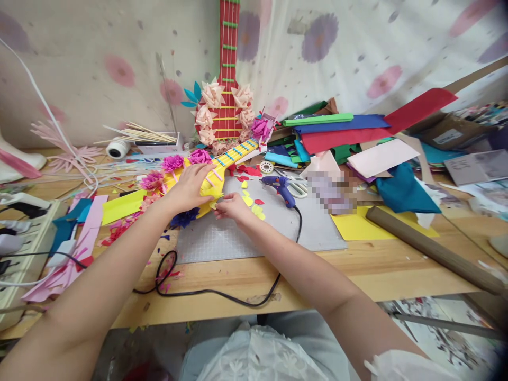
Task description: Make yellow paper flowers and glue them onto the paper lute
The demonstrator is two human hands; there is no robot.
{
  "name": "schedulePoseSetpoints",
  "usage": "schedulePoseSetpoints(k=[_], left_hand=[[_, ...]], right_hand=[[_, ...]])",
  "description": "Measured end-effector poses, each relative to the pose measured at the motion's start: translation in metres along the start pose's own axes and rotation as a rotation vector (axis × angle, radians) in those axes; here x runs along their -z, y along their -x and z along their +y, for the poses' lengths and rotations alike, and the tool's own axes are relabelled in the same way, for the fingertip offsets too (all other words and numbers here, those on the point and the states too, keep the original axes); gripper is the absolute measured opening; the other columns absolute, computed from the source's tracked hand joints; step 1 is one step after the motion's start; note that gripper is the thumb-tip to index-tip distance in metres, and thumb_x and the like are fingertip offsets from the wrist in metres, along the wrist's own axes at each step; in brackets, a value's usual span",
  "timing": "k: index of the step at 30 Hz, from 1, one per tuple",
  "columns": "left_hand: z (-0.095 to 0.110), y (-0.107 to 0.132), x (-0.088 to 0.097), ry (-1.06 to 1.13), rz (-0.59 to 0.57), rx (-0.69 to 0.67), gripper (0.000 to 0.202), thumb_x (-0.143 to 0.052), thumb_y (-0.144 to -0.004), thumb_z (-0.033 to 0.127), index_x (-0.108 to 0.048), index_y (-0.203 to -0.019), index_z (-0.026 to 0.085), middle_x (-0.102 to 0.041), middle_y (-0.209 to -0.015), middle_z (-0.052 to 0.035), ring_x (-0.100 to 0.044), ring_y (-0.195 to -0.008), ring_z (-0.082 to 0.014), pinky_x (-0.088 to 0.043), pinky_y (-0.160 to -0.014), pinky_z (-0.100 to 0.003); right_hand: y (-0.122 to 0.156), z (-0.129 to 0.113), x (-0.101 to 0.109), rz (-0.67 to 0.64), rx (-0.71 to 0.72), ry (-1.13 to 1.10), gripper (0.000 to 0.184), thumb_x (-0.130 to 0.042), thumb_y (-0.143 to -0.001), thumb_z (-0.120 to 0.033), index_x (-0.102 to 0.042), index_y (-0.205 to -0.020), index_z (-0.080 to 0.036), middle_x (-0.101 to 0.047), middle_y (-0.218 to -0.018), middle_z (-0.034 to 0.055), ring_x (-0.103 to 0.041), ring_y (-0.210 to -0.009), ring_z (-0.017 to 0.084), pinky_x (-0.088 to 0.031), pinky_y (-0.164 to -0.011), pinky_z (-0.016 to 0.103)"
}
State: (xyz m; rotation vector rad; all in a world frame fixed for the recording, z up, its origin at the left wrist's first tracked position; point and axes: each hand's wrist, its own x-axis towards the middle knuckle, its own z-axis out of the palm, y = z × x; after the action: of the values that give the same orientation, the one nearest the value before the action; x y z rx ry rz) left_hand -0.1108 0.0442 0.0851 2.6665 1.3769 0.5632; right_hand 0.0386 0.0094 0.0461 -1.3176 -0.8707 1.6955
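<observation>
A yellow paper guitar (209, 186) lies tilted over the grey cutting mat (301, 233), its blue-striped neck pointing up and right. Magenta paper flowers (173, 163) and a dark blue one (184, 218) trim its body. My left hand (189, 189) spans the body, fingers reaching over the top and thumb along the near side, holding it. At the near edge, the fingertips of my right hand (233, 208) pinch a small yellow paper petal (215, 204) against the guitar. Loose yellow petals (248, 201) lie right of this hand, near a blue glue gun (282, 189).
A red guitar (228, 111) with peach flowers stands against the curtain. Behind the glue gun are scissors (297, 186) and a tape roll (266, 167). Coloured sheets (343, 123) and a brown roll (432, 248) occupy the right. A power strip (32, 248) is left; a black cable (222, 292) loops in front.
</observation>
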Motion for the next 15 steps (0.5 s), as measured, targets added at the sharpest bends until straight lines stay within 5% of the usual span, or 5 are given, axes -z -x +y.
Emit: schedulePoseSetpoints(k=[15], left_hand=[[-0.0029, 0.0067, 0.0048, 0.025, -0.064, -0.049, 0.072, -0.06, -0.069, 0.029, -0.032, -0.134, 0.021, -0.038, -0.137, -0.0125, -0.033, -0.128, -0.0276, -0.027, -0.106, -0.046]], right_hand=[[0.0007, -0.0046, -0.0036, -0.008, 0.022, -0.066, 0.034, -0.057, -0.071, -0.006, -0.031, -0.085, -0.021, -0.061, -0.053, -0.0021, -0.059, -0.047, 0.012, -0.05, -0.046, 0.022]])
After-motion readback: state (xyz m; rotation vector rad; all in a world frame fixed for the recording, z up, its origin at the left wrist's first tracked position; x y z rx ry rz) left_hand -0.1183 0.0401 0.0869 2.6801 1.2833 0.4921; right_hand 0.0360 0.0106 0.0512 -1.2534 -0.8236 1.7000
